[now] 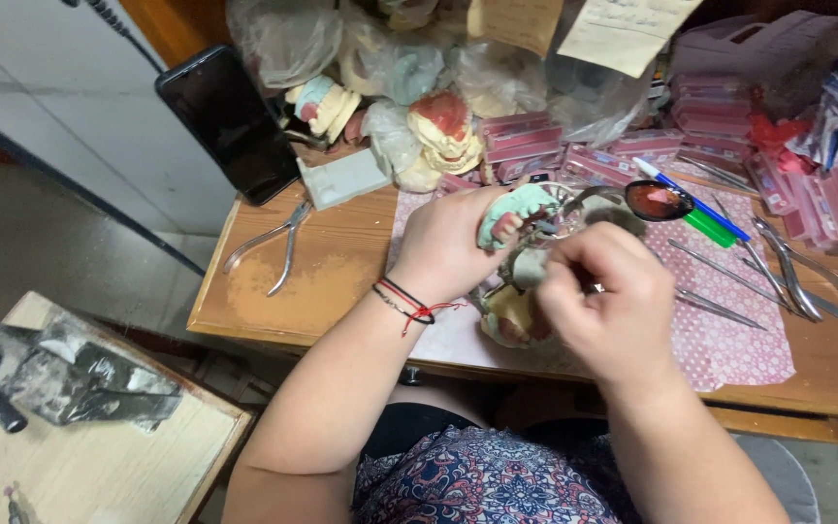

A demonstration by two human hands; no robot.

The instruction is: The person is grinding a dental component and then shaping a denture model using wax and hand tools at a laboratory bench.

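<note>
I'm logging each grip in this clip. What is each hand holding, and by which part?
The left hand grips a pale green dental cast by its underside. What the right hand pinches cannot be told.

A dental lab: plaster jaw casts [443, 131], pliers [278, 243] and metal hand tools [778, 267] crowd the wooden counter [322, 281].

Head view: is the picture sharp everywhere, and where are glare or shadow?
Head view: the right hand is slightly blurred, while the left hand holding the green dental cast is clearer; the dark phone shows a soft sheen, and the plastic bags at the back glint; light is even, with shadow under the desk edge.
</note>
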